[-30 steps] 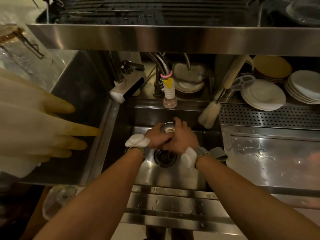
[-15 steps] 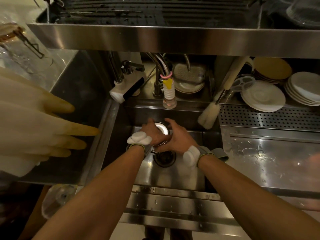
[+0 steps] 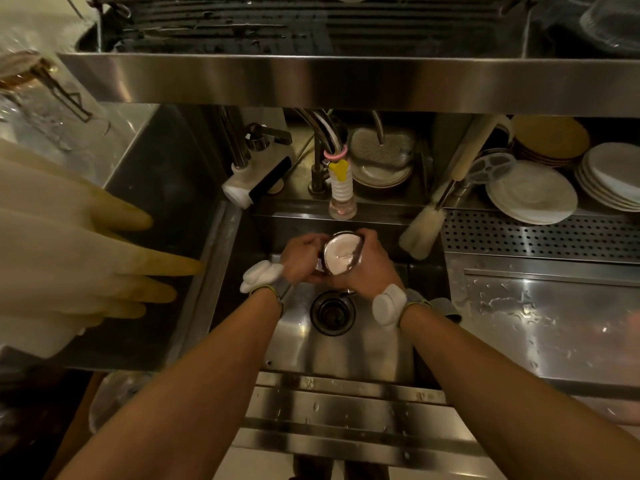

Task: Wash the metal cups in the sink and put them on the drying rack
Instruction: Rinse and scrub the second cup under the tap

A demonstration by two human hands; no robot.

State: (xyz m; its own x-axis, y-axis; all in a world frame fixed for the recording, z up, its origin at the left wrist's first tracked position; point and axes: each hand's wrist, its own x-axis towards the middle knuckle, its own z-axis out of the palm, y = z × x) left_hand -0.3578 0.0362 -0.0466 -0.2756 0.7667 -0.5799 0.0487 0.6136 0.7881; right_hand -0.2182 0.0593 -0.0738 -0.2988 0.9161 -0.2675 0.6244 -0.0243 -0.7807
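Dim steel kitchen seen from above, with a sink [image 3: 363, 355] set into a wet surface [image 3: 540, 327]. Two bare forearms reach down into the basin, each with a white padded band at the wrist. Both hands meet around one metal cup [image 3: 341, 254], held above the sink floor, between the drain [image 3: 332, 311] and the tap [image 3: 341, 188]. The left hand [image 3: 299, 259] grips the cup's left side with its fingers curled round it. The right hand [image 3: 372, 268] wraps the right side, fingers clamped over the far rim. A round pale end of the cup faces the camera.

A brush [image 3: 420, 232] leans at the sink's back right corner, just beside the hands. Stacked plates [image 3: 530, 195] sit on the ledge behind a perforated panel [image 3: 540, 237]. Pale rubber gloves [image 3: 69, 254] hang at the left edge. Overhead, a steel shelf carries a dark slatted rack [image 3: 311, 26].
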